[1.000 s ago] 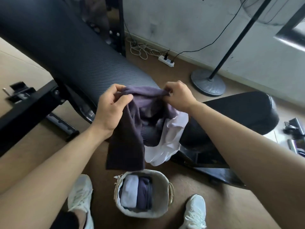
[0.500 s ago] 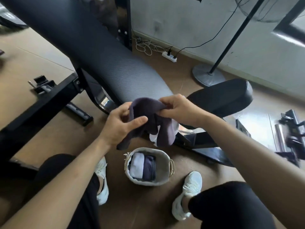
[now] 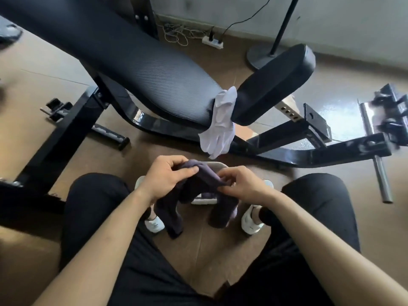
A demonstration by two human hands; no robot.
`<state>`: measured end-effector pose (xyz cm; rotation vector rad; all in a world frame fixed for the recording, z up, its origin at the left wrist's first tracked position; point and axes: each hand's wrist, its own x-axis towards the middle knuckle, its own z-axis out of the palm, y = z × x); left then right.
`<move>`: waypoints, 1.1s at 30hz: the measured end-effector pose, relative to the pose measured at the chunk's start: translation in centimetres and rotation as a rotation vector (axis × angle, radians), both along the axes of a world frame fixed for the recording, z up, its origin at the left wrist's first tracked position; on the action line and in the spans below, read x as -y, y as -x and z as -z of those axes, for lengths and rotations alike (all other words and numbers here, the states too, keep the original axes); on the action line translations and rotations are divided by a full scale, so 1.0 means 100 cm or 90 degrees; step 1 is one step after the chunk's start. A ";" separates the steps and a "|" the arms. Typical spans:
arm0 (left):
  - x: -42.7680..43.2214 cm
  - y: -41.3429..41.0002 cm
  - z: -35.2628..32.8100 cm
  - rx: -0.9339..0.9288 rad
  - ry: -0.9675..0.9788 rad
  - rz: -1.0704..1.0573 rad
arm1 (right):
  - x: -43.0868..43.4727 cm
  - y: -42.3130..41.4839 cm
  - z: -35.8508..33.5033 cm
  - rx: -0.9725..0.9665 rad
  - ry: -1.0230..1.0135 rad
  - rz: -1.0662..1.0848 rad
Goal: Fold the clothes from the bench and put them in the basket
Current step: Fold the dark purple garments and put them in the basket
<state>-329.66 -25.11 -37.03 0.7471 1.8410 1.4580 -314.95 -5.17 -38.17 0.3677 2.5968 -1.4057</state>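
Two hands are on one dark purple garment (image 3: pixel 205 180), and I read this as the folding step, not the drop. The cloth is bunched at the top and its two ends hang loose between the knees (image 3: pixel 97 195), so the fold is only half made.

The left hand (image 3: pixel 164 180) grips the upper edge of the bunch, its fingers curled over the cloth and its thumb (image 3: pixel 187 172) pressed flat along the front. The right hand (image 3: pixel 245 184) pinches the other side. Its fingertips (image 3: pixel 225 181) are drawn close together on a ridge of fabric, and the rest of the hand is only loosely curled. Neither hand is spread wide, and both have the garment.

The basket (image 3: pixel 218 165) sits on the floor directly below and behind the hands. I see only part of its pale rim past the cloth, so I cannot tell what lies in it.

Next, I judge, the hanging ends need gathering up against the bunch into one compact packet. Then it can be lowered straight down without snagging the rim.

A white garment (image 3: pixel 220 124) hangs from the gap between the two pads of the bench (image 3: pixel 154 69), well apart from the hands, so the task has at least one more piece to go.
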 end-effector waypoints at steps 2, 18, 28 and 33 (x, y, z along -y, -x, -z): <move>0.010 -0.005 0.006 0.007 0.051 0.045 | -0.003 -0.010 0.006 0.033 -0.017 0.001; 0.009 -0.017 0.036 0.026 -0.008 -0.148 | -0.016 -0.036 0.021 0.130 0.113 -0.039; 0.006 -0.019 0.039 0.033 -0.013 -0.095 | 0.000 -0.019 0.033 0.105 0.458 0.007; 0.007 -0.018 0.034 0.008 -0.028 -0.128 | -0.002 -0.014 0.032 0.099 0.389 0.014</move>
